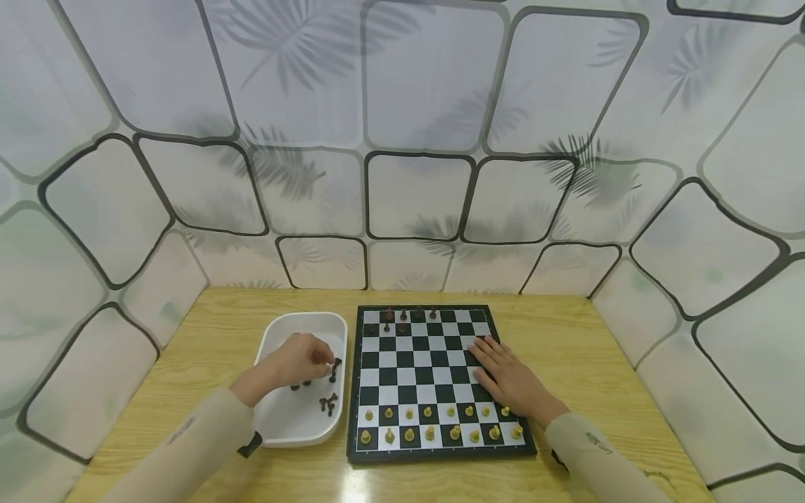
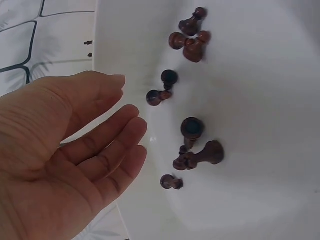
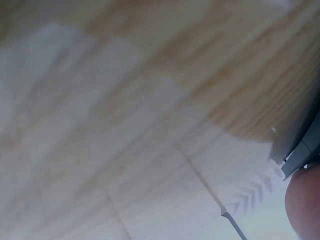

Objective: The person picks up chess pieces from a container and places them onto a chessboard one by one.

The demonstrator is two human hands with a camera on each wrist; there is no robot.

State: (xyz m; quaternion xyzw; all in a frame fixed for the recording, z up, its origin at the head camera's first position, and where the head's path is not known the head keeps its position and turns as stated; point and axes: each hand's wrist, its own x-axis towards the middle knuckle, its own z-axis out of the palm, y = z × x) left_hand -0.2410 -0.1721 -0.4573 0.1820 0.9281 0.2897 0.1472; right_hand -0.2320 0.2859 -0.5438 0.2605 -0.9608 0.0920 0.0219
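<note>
My left hand [image 1: 305, 360] hangs over the white plastic tub [image 1: 283, 419] left of the chessboard. In the left wrist view, the fingers [image 2: 107, 155] are loosely bent, with a gap to the thumb and nothing between them. Several dark brown chess pieces [image 2: 200, 155] lie tipped over in the tub near the fingertips. My right hand [image 1: 509, 377] rests with its fingers spread on the right edge of the chessboard [image 1: 405, 358]. Only a blurred bit of that hand [image 3: 304, 205] shows in the right wrist view, beside the dark board edge [image 3: 302, 152].
Yellow chess pieces [image 1: 430, 433] stand in two rows along the board's near side. Several dark brown pieces [image 1: 403, 316] stand at its far left. Beneath everything is a wooden table [image 1: 566, 335], backed by a patterned curtain [image 1: 415, 195].
</note>
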